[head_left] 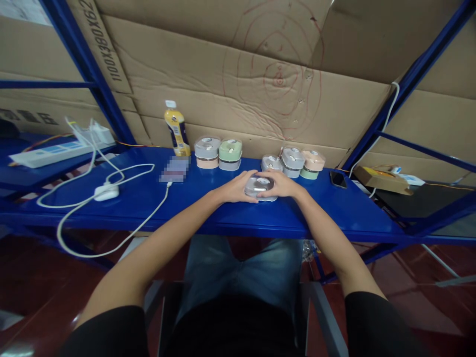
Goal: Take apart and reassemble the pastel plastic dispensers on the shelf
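Note:
Between my two hands is a small grey box with a clear lid (259, 184), low over the front part of the blue table. My left hand (238, 187) wraps its left side, and my right hand (283, 185) wraps its right side, fingertips near the top edge. Right behind my right hand stands a similar grey box (271, 162). Beside it are a stack of grey boxes (292, 159) and a stack with a peach box (314, 160) over a green one. Farther left stand a grey-over-peach stack (207, 151) and a green-over-grey stack (230, 152).
A juice bottle (177, 130) stands at the back left, near a blurred-out item (174, 169) with a white cable. A charger (106, 192) and looped cable lie left. A phone (338, 179) lies right. Cardboard (208, 64) walls the back; blue posts flank the table (223, 218).

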`<state>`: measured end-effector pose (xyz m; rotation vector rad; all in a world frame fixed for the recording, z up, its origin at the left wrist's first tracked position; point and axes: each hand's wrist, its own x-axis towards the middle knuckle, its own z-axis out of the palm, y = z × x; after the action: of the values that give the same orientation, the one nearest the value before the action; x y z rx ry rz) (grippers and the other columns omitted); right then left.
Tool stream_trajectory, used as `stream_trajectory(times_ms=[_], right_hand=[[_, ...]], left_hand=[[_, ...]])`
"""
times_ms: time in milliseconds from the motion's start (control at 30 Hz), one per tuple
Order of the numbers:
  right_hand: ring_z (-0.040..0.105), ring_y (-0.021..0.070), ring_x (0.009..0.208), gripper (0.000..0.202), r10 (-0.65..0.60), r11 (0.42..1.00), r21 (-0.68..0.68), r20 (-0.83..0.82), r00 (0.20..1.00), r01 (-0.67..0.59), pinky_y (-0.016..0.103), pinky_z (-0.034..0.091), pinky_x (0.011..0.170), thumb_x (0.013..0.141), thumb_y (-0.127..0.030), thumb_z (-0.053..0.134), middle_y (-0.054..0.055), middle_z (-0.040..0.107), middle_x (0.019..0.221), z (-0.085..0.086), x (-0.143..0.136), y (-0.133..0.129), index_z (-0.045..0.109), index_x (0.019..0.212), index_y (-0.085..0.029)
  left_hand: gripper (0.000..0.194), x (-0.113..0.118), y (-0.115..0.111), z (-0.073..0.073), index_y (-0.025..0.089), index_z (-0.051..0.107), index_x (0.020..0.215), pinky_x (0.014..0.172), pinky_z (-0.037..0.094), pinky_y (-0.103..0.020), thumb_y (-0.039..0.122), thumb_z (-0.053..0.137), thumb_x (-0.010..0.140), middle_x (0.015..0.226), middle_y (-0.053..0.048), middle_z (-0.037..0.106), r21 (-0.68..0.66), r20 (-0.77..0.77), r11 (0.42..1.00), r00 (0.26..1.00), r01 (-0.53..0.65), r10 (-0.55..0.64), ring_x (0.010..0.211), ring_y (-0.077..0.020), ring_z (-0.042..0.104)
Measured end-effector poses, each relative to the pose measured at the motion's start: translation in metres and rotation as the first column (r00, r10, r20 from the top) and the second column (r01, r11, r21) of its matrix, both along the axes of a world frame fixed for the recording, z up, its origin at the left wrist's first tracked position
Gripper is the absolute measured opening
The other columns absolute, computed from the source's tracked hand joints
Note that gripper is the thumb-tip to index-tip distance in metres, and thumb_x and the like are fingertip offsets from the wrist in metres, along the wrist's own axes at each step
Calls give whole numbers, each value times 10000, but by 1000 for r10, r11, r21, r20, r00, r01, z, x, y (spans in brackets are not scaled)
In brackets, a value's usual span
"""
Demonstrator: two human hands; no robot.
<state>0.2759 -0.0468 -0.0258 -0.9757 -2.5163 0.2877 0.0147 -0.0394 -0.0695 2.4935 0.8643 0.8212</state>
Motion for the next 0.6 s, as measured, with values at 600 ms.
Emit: stream_trajectory(times_ms=[600], right_hand=[[676, 358, 1376, 861, 38, 997, -66, -73, 997, -43, 591, 501, 1244, 790, -580, 976, 124, 707, 1468, -9, 9, 9, 687, 1558, -318]], left_hand=[[1013, -21, -22, 9, 191, 466, 1680, 1300, 435, -626, 720, 800, 884, 1661, -231, 579, 29, -97, 995, 990, -97, 99, 1569, -470, 535]])
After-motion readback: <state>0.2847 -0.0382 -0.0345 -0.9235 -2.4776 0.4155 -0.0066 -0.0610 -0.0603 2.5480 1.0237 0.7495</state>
